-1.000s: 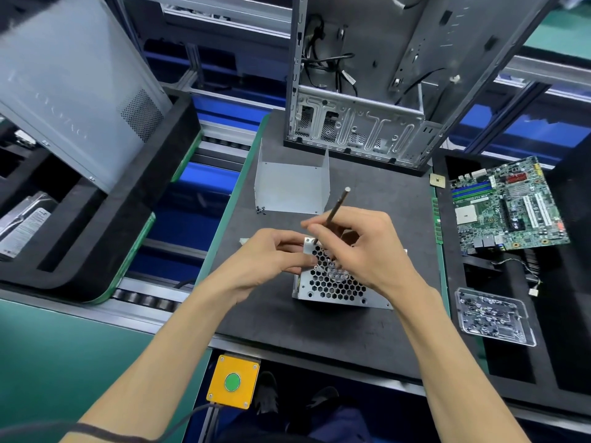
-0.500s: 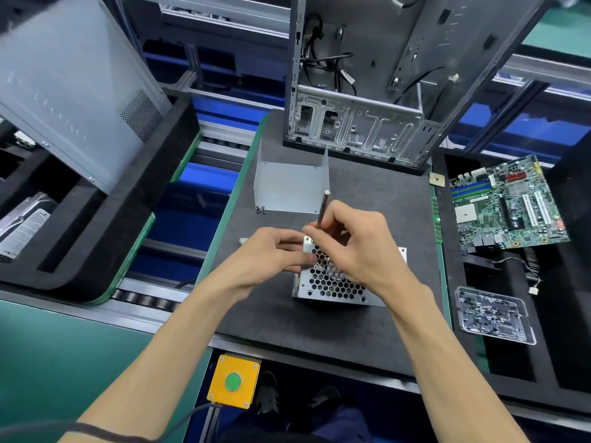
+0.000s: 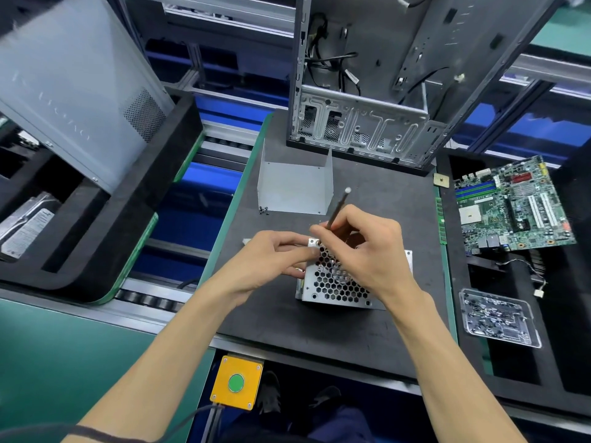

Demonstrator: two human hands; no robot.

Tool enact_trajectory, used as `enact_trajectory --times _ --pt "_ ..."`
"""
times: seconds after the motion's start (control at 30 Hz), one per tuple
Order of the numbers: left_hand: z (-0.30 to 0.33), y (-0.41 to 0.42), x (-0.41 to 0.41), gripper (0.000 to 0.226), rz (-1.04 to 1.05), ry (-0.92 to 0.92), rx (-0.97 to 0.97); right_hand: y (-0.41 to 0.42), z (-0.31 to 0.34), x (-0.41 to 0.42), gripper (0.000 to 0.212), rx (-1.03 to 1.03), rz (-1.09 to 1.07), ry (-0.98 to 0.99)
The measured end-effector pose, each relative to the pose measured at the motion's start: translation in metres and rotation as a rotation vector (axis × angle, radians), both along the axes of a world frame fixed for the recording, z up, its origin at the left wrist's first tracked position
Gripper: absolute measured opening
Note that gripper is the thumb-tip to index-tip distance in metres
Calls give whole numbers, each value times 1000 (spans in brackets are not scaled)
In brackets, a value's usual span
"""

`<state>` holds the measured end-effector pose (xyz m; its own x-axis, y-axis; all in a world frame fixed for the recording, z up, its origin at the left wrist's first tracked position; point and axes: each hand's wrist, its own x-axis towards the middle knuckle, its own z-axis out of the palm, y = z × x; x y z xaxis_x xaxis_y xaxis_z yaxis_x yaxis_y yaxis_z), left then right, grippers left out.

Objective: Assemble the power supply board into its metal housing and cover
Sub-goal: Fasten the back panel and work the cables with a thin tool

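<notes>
Two bare hands meet over the power supply housing (image 3: 332, 284), a perforated metal box that sits on the dark mat of the desk (image 3: 319, 327) just in front of the person. The left hand (image 3: 271, 260) comes in from the lower left with the wrist low, and its fingers (image 3: 295, 247) are curled against the box's near-left top corner, gripping it. The right hand (image 3: 361, 247) arches over the box from the right, its fingers bunched and pinched round a thin screwdriver (image 3: 337, 209) — the shaft tilts up and away to the right, its tip down at the same corner of the housing. Beyond the hands a bent sheet-metal cover (image 3: 294, 190) stands open on the mat, a few small screws (image 3: 263, 211) lying at its left foot. Behind that rises an open computer chassis (image 3: 367, 129). To the right lie a green motherboard (image 3: 515, 206) and a clear tray of screws (image 3: 499, 318) — well apart from the box.
</notes>
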<state>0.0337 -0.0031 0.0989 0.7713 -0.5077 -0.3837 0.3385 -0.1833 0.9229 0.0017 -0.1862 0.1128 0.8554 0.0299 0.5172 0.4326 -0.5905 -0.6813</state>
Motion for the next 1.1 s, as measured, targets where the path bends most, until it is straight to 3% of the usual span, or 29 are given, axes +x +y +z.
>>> enact_trajectory --times 0.17,0.27,0.4,0.6,0.73,1.1 --pt "-3 7 8 26 -23 -7 -17 1 4 3 18 169 -39 31" --pt "-11 16 23 19 160 -42 0 5 4 5 7 273 -42 135" --pt "-43 29 50 17 355 -413 505 7 2 10 17 277 -57 212" --pt "-82 25 82 37 104 -802 977 5 4 15 20 177 -78 243" --pt "-90 20 97 48 -32 -886 1231 1 4 18 20 152 -89 263" --pt "-95 20 120 35 -128 -947 1247 -5 4 22 21 206 -114 318"
